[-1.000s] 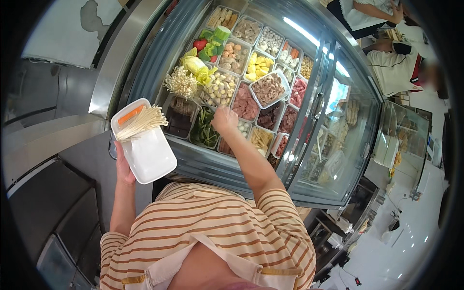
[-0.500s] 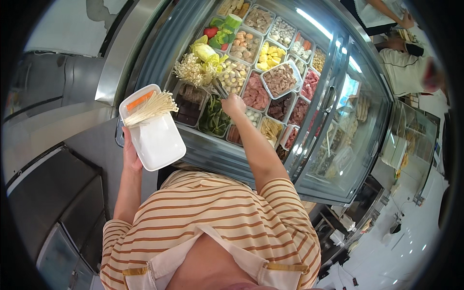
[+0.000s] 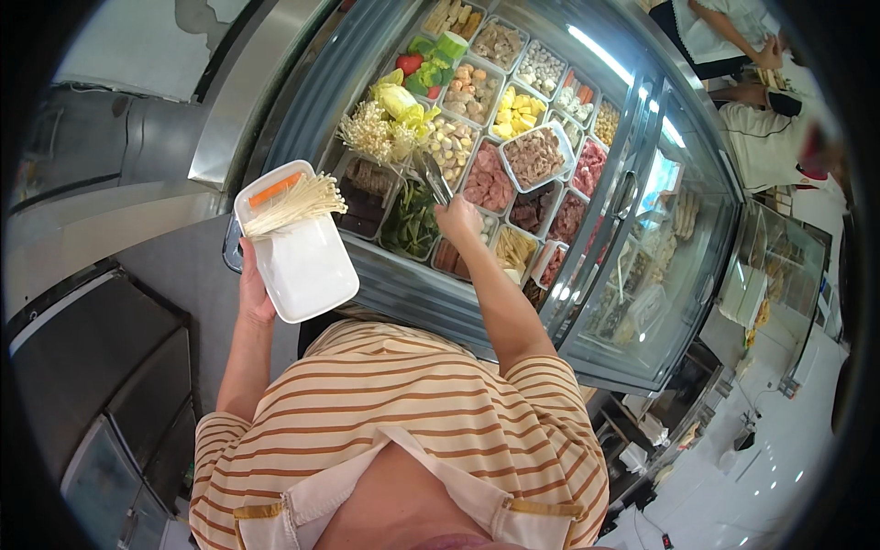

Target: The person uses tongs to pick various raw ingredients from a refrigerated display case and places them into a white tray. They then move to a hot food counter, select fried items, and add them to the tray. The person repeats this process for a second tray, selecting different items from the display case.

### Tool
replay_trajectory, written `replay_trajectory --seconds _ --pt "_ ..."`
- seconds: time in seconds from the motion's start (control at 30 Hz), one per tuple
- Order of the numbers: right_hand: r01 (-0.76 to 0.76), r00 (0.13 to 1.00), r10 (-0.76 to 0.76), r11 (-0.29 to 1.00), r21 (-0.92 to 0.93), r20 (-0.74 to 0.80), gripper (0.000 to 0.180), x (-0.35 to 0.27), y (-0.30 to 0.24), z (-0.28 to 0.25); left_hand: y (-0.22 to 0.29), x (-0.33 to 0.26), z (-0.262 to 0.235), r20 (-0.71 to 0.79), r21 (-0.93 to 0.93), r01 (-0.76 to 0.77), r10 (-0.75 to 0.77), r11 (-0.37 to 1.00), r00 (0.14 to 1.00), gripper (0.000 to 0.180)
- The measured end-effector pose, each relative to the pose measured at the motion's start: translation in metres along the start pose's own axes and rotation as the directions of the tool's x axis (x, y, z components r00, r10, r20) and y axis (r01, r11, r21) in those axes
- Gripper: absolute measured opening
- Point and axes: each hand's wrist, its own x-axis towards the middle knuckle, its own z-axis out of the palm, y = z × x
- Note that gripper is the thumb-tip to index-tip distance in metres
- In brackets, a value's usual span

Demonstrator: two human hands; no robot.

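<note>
My left hand (image 3: 253, 291) holds a white rectangular tray (image 3: 302, 261) from below; pale enoki mushrooms (image 3: 293, 203) and an orange strip (image 3: 275, 189) lie at its far end. My right hand (image 3: 458, 220) grips metal tongs (image 3: 433, 176) over the food display case (image 3: 403, 284). The tongs' tips reach toward a bunch of enoki mushrooms (image 3: 368, 134) and a bin of leafy greens (image 3: 410, 223). Around them sit bins of meat slices (image 3: 490, 180), yellow pieces (image 3: 516, 112) and round balls (image 3: 451, 144).
A sliding glass cover (image 3: 642, 266) lies over the right part of the case. Steel counters (image 3: 110, 229) run along my left. Another person in a white shirt (image 3: 765, 142) stands at the upper right.
My right hand with the tongs has reached a little farther into the case, toward the greens and mushrooms. The tray in my left hand stays about level.
</note>
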Motion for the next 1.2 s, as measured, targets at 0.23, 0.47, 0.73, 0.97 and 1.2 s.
replay_trajectory --seconds 0.23,0.47,0.73,0.97,1.2 --pt "-0.003 1.000 0.003 1.000 0.015 0.018 0.033 0.014 -0.028 -0.006 -0.007 -0.002 0.005 0.015 0.040 0.008 -0.009 0.999 1.000 0.073" --pt "0.076 0.996 -0.074 0.994 -0.075 0.041 0.034 0.004 -0.041 0.013 -0.009 -0.003 0.006 0.005 -0.004 0.033 -0.033 0.999 0.999 0.071" --pt "-0.004 0.998 -0.002 0.994 -0.106 -0.056 0.032 -0.061 0.050 -0.011 -0.001 0.006 0.000 0.146 -0.013 0.075 -0.073 0.997 0.987 0.068" --pt "-0.058 0.948 0.061 0.998 0.017 -0.314 0.027 -0.168 0.092 -0.026 -0.005 0.024 0.011 0.263 0.118 0.127 -0.155 0.985 0.952 0.067" --pt "-0.103 0.839 0.155 0.987 0.127 -0.521 0.032 -0.253 0.129 -0.022 -0.069 0.052 0.049 0.348 0.262 0.282 -0.363 0.923 0.864 0.065"
